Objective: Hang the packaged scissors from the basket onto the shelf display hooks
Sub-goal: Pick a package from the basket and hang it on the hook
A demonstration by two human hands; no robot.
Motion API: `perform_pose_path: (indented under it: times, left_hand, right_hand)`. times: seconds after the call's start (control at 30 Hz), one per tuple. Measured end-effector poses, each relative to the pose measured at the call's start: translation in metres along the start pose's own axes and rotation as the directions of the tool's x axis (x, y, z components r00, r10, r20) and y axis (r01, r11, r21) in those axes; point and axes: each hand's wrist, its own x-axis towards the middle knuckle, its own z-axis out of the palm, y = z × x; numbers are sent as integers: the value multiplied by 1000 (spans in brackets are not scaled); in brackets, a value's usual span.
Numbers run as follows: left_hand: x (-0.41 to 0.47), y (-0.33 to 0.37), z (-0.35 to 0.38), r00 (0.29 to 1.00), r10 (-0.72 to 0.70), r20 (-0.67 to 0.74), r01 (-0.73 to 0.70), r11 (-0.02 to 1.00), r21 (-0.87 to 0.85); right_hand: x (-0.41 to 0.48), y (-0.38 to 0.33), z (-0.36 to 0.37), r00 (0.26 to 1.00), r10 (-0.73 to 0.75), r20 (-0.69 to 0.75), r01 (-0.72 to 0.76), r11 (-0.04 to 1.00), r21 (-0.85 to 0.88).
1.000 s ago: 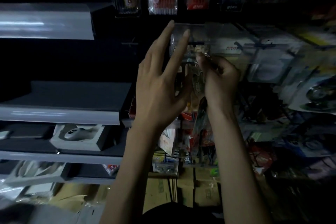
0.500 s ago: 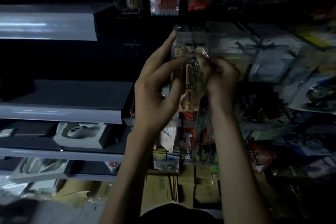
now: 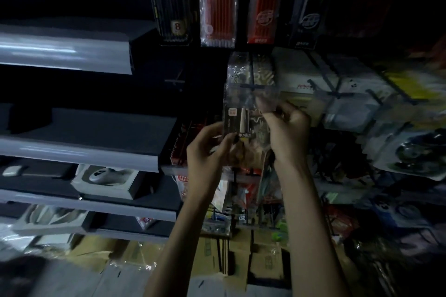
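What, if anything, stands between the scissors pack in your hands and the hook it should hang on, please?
Nothing visible does. The scissors pack has its clear top right at the hook, left hand gripping its lower part, right hand pinching its top. Other packs hang farther back.

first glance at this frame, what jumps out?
Dead centre, the left hand and right hand both pinch the packaged scissors, whose clear top is level with a dark display hook. Whether the pack is on the hook cannot be told. Red pencil packs hang above, and pale shelf edges catch the light on the left of a dim scene.
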Motion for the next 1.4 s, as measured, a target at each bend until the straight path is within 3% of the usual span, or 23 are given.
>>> perform_pose_path:
  times: [0.13, 0.27, 0.43, 0.7, 1.07, 1.4]
  left_hand:
    - [-1, 1, 3, 993, -69, -94, 66, 997, -37]
    - [-6, 6, 7, 989, -59, -134, 57, 998, -21]
    - [-9, 11, 9, 983, 15, -185, -3, 998, 65]
    - [2, 7, 1, 976, 84, -200, -43, 979, 201]
    - [27, 1, 2, 989, 66, -134, -53, 994, 98]
    - [35, -17, -4, 994, 69, -84, -61, 993, 99]
  right_hand:
    - [-3, 5, -12, 999, -16, 35, 22, 986, -164]
    - [-15, 9, -27, 993, -99, 58, 115, 886, -448]
    - [-23, 22, -34, 986, -138, 93, 166, 822, -545]
    - [-17, 20, -37, 979, -168, 112, 202, 812, -547]
    - [-11, 12, -21, 994, -106, 28, 107, 879, -464]
    - [-10, 21, -10, 994, -97, -49, 57, 846, -530]
